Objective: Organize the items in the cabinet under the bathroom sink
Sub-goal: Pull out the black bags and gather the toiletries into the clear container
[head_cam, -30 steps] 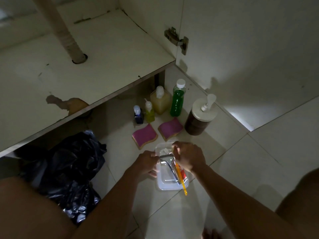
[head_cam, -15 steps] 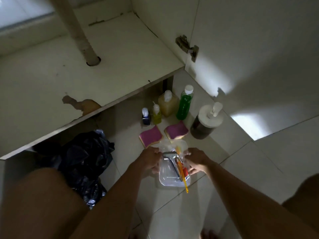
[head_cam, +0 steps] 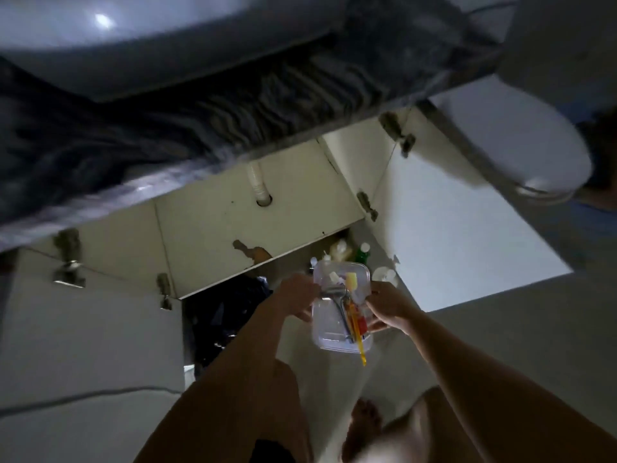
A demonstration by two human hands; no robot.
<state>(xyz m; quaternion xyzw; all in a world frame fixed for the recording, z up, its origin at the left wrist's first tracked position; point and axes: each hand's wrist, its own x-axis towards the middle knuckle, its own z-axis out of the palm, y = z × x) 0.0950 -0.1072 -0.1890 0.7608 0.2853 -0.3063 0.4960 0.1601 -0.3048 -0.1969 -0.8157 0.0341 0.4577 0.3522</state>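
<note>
Hands first: your left hand (head_cam: 297, 297) has its grip clamped on the left edge of the clear container (head_cam: 329, 340), and your right hand (head_cam: 389, 307) has its grip clamped on the right edge, fingers curled under the side. You hold the container between them in front of the open cabinet, low over the tiled floor (head_cam: 500, 329) and just below the front lip of the cabinet shelf (head_cam: 217, 235).

Inside it lie a silvery metal tool (head_cam: 334, 291), a red item (head_cam: 362, 324) and a yellow spongy piece (head_cam: 350, 279). An orange stick (head_cam: 360, 349) pokes out past the near rim.

Behind the container, partly hidden by it, a green bottle (head_cam: 362, 253), a yellowish bottle (head_cam: 340, 248) and a white-topped pump jar (head_cam: 384, 274) stand on the floor. A black bag (head_cam: 217, 312) sits left of your left forearm, under the shelf.

A white drain pipe (head_cam: 258, 182) enters a hole in the shelf. Both cabinet doors stand open, the right door (head_cam: 450, 245) beside the jar. Above are the dark veined worktop (head_cam: 200, 111) and a toilet (head_cam: 517, 145) at the right. Your bare foot (head_cam: 364, 426) shows at the bottom, blurred.
</note>
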